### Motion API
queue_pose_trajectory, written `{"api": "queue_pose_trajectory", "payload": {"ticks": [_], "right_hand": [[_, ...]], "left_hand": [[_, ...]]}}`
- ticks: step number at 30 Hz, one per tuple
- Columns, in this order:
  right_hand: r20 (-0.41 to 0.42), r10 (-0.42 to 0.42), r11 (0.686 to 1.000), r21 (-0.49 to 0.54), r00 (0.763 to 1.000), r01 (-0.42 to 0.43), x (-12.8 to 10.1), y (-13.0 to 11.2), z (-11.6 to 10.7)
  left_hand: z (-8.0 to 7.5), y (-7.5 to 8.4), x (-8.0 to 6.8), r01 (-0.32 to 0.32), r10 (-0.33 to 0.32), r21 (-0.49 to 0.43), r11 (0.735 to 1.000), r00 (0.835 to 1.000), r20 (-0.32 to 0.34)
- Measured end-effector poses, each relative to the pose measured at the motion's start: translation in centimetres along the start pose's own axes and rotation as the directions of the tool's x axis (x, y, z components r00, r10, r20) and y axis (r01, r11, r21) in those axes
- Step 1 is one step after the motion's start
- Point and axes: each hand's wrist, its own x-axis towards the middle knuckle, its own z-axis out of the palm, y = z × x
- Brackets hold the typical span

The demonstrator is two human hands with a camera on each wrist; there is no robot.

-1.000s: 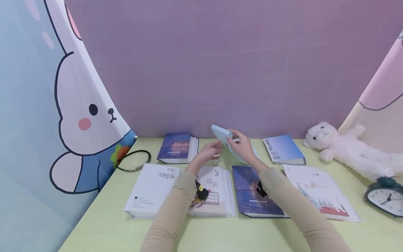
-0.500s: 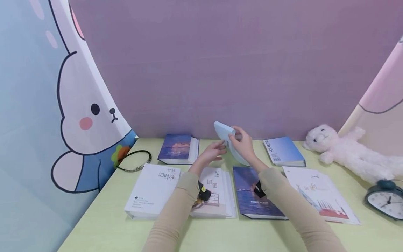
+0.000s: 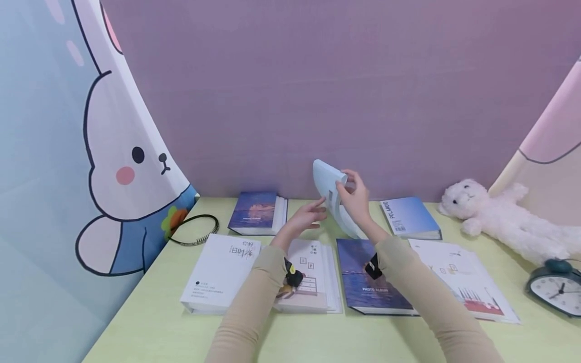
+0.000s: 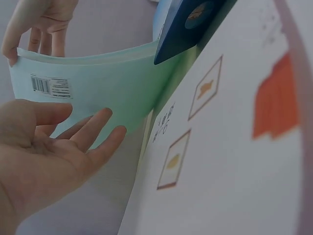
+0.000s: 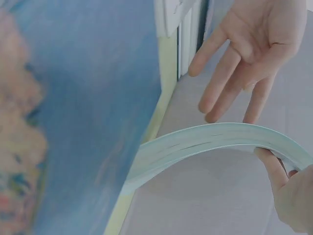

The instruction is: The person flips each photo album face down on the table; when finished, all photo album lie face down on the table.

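A thin pale-blue soft-cover booklet (image 3: 328,177) stands bent in a curve at the middle back of the table, its lower end down near the tabletop. My right hand (image 3: 356,199) pinches its upper edge between thumb and fingers. In the left wrist view, a barcode label (image 4: 51,86) shows on the cover. My left hand (image 3: 303,221) is on the booklet's left side, fingers spread and fairly straight, fingertips right at the cover. From the right wrist, the booklet's edge (image 5: 215,134) arches between both hands.
Below my forearms lie a white album (image 3: 222,272), an illustrated album (image 3: 313,257), a dark-blue photo album (image 3: 363,267) and a white illustrated book (image 3: 472,282). Behind are another photo album (image 3: 254,212) and a Polaroid album (image 3: 410,214). A headband (image 3: 199,242), plush toy (image 3: 495,217) and alarm clock (image 3: 558,290) flank them.
My right hand has lifted the booklet's upper edge higher and slightly right, so it stands more upright. The left hand has shifted slightly right and stays beside the cover.
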Motion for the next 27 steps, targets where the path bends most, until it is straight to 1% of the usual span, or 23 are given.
{"api": "queue_pose_trajectory", "payload": {"ticks": [1,4,6,8,11,15,20,24,27], "right_hand": [[-0.011,0.008,1.0,0.02,1.0,-0.007,0.1,-0.1,0.0],[-0.046,0.022,0.997,0.072,0.999,-0.018,0.8,0.9,0.0],[-0.069,0.026,0.994,0.105,0.997,-0.019,1.3,1.6,0.0],[-0.081,0.023,0.992,0.125,0.996,-0.012,1.4,1.7,0.2],[-0.09,0.026,0.989,0.146,0.996,-0.012,1.3,1.6,0.3],[-0.108,0.05,0.986,0.161,0.993,-0.032,1.2,1.4,0.4],[-0.164,0.063,0.981,0.194,0.984,-0.03,1.0,1.4,0.5],[-0.204,0.08,0.968,0.249,0.976,-0.027,0.9,1.3,0.5],[-0.202,0.097,0.962,0.268,0.974,-0.04,0.9,1.2,0.4]], "left_hand": [[0.0,0.0,0.0,-0.006,0.006,0.001,1.0,1.0,0.003],[-0.1,-0.1,0.0,-0.01,0.01,-0.003,1.0,1.0,0.005],[-0.1,-0.1,0.0,-0.013,0.013,-0.009,1.0,1.0,0.003],[-0.1,-0.2,0.1,-0.013,0.013,-0.015,1.0,1.0,-0.006],[0.0,-0.2,0.1,-0.023,0.022,-0.027,0.999,0.999,-0.028],[0.1,-0.1,0.3,-0.021,0.019,-0.019,1.0,0.996,-0.084],[0.3,-0.1,0.4,-0.02,0.016,-0.03,0.999,0.989,-0.146],[0.4,0.0,0.3,-0.013,0.007,-0.04,0.999,0.986,-0.165],[0.3,0.0,0.2,-0.007,-0.001,-0.044,0.999,0.985,-0.171]]}}
